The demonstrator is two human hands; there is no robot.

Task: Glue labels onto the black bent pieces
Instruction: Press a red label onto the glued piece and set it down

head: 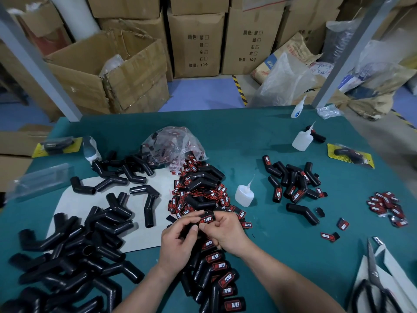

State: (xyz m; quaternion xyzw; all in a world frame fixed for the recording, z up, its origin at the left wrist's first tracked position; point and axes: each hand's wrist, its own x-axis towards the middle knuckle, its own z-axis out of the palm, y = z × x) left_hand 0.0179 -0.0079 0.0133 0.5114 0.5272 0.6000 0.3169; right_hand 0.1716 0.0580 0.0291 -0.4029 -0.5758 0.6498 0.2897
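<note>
Both hands meet over the table's middle on one black bent piece (pixel 194 225) that carries a red and black TAPER label (pixel 205 219). My left hand (pixel 180 236) grips the piece from the left. My right hand (pixel 223 231) pinches it at the label end, thumb by the label. Loose labels (pixel 198 193) lie heaped just beyond my hands. Unlabelled black pieces (pixel 74 249) pile up at the left. Labelled pieces (pixel 216 276) lie below my hands and in another group (pixel 293 184) at the right. A glue bottle (pixel 244 194) stands right of the label heap.
A green mat (pixel 270 245) covers the table. Further glue bottles (pixel 302 138) stand at the back right. Scissors (pixel 374 281) lie at the lower right near a small label pile (pixel 387 205). A plastic bag (pixel 173 145) of labels sits at centre back. Cardboard boxes (pixel 112 68) stand behind.
</note>
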